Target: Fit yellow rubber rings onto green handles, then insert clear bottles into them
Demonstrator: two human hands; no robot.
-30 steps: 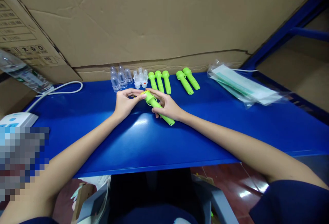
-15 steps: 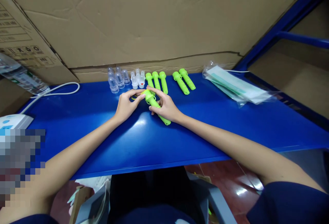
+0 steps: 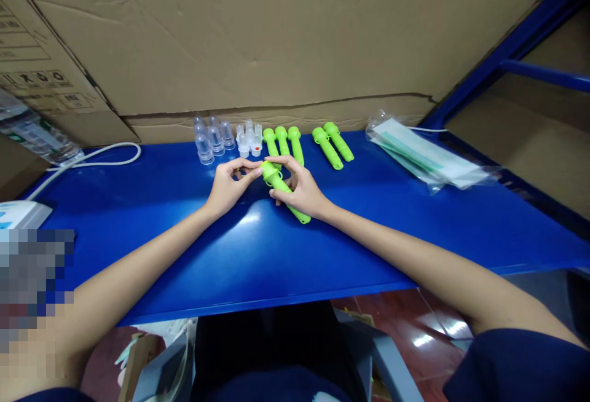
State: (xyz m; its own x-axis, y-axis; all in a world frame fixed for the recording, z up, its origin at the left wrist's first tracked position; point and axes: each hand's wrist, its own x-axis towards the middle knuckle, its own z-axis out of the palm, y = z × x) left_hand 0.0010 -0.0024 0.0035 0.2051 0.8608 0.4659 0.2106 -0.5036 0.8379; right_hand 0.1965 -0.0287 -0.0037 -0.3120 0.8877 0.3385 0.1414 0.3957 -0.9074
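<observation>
My right hand (image 3: 302, 192) is wrapped round the body of a lime-green flashlight-shaped tube (image 3: 295, 205). The tube slants, its wide head pointing up and left and its narrow end toward the table's front. Closed at that head, my left hand (image 3: 233, 184) has thumb and forefinger pinched on its rim. A bit of yellow shows between the left fingers, too small to make out. Just behind my hands stand clear plastic caps (image 3: 215, 137), smaller white-based clear pieces (image 3: 249, 139) and three like green tubes (image 3: 282, 141) lying side by side.
Two more green tubes (image 3: 332, 145) lie right of centre on the blue table (image 3: 276, 267). Clear-wrapped white and green packets (image 3: 428, 150) are farther right. At left are a bottle (image 3: 41, 134), a white cable (image 3: 115, 147) and a white power strip (image 3: 23, 220). Cardboard (image 3: 258, 39) stands behind.
The view has shifted slightly. Both hands keep their hold on the green tube at nearly the same spot, and the left fingers have moved a little at its head.
</observation>
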